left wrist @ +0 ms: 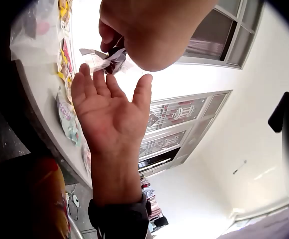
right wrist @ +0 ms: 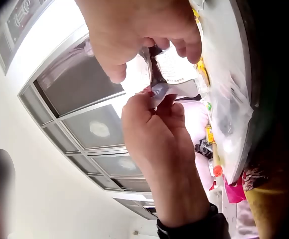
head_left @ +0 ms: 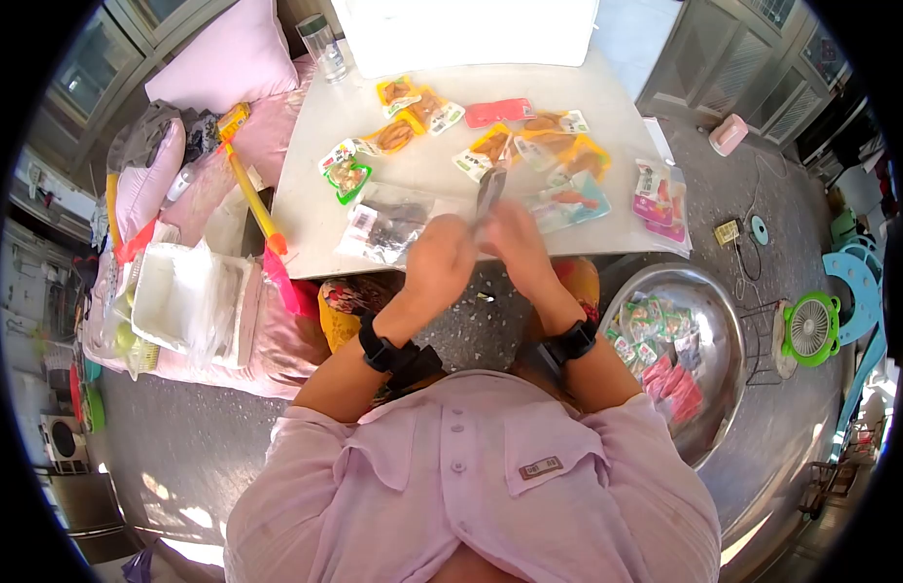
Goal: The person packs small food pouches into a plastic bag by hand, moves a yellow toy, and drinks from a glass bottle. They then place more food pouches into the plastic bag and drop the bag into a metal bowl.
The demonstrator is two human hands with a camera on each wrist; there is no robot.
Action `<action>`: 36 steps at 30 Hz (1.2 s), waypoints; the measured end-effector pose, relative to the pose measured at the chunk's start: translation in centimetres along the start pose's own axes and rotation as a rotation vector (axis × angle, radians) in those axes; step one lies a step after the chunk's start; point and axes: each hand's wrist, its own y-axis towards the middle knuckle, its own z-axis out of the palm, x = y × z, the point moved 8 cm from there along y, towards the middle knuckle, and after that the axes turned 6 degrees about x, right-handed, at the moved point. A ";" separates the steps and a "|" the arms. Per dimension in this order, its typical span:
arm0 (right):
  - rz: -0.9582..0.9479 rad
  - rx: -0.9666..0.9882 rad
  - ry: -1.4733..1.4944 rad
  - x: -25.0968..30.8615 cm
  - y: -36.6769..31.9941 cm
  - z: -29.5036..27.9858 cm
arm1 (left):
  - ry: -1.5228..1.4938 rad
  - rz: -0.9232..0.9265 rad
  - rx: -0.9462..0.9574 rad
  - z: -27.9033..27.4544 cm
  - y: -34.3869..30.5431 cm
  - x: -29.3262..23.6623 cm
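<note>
My left hand (head_left: 444, 255) pinches a small dark, silvery packet (right wrist: 159, 79) between thumb and fingers, above the near edge of the table. The packet has a white flap and tilts upward; its far side is blurred in the head view. Close beside it is my right hand (head_left: 515, 243), palm turned toward the packet, fingers loosely extended with fingertips right at it. In the left wrist view the right palm (left wrist: 109, 117) shows bare, thumb apart from the fingers. Below the left hand lies a clear plastic bag (head_left: 385, 225) with dark packets inside.
Yellow snack packets (head_left: 398, 134), a pink packet (head_left: 498, 112) and a light blue packet (head_left: 578, 202) lie across the white table (head_left: 301, 209). Pink packets (head_left: 659, 199) rest at its right edge. A metal basin (head_left: 726, 360) with several packets stands at right; a white foam box (head_left: 165, 291) at left.
</note>
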 end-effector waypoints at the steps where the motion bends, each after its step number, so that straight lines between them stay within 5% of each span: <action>1: 0.074 0.073 0.164 0.3 -0.9 1.3 | -0.014 0.050 0.017 0.3 -0.3 -1.7; 3: -0.003 -0.295 -0.167 2.4 -2.0 1.8 | -0.017 0.059 0.080 1.3 -0.8 -3.3; 5: -0.052 -0.348 -0.130 2.5 -3.1 2.2 | -0.002 0.087 0.125 2.6 -1.8 -3.8; 12: 0.147 -0.081 0.184 -0.6 -5.7 -1.1 | -0.319 0.055 0.341 3.9 -3.1 -4.5; 15: 0.224 -0.016 0.289 -1.1 -6.2 -2.1 | -0.080 -0.026 0.166 2.4 -3.9 -1.1; 16: 0.248 0.006 0.324 -1.3 -6.3 -2.5 | 0.020 -0.164 0.276 2.6 -3.8 0.4; 19: 0.297 0.085 0.279 -1.3 -6.6 -3.1 | 0.315 -0.191 0.197 2.1 -3.7 3.3; 25: -0.204 0.252 -0.425 0.2 -7.5 -4.1 | 0.485 -0.179 0.204 3.3 -4.0 6.0; 28: 0.275 0.201 0.296 -4.8 -7.1 -5.1 | 0.374 -0.163 0.198 2.9 -4.1 6.8; 34: -0.610 0.488 -0.789 0.6 -7.8 -2.8 | 0.057 -0.268 0.142 1.6 -4.5 6.7; 36: 0.046 0.439 -0.081 -2.4 -6.4 -3.2 | 0.036 -0.268 0.144 1.5 -4.6 6.6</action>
